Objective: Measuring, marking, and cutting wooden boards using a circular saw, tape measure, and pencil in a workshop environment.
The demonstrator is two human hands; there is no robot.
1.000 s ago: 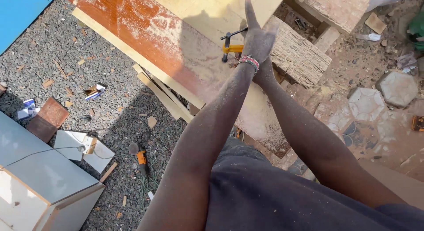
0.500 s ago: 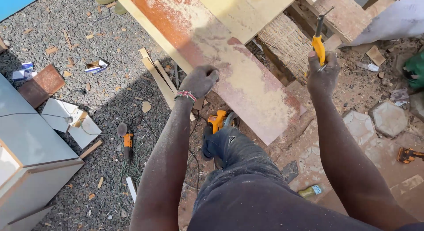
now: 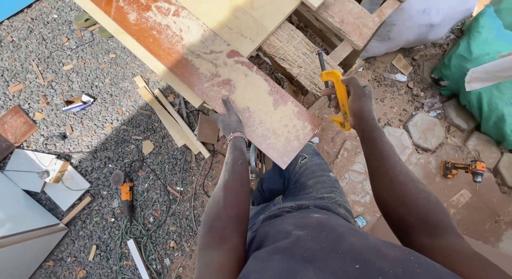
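The person's left hand (image 3: 230,120) lies flat, fingers together, on the near edge of a long red-brown board (image 3: 213,71), close to its near corner. The board is dusted with sawdust and runs from the upper left down toward the person's knees; a paler yellow board (image 3: 240,15) lies on top of it along its far edge. The right hand (image 3: 356,97) is just off the board's near right corner, its fingers clamped around a yellow bar clamp (image 3: 338,97) held upright, the dark steel bar pointing up above the fist. The clamp does not touch the board.

Beneath the boards, rough wooden pallet pieces (image 3: 296,55) show. On the gravel ground to the left lie thin wood strips (image 3: 168,119), an orange power tool (image 3: 126,192) with tangled green cable, and white panels (image 3: 32,215). To the right, on the dirt, a yellow cordless drill (image 3: 463,168) rests near hexagonal paving stones (image 3: 425,130), with a green tarp (image 3: 482,71) behind.
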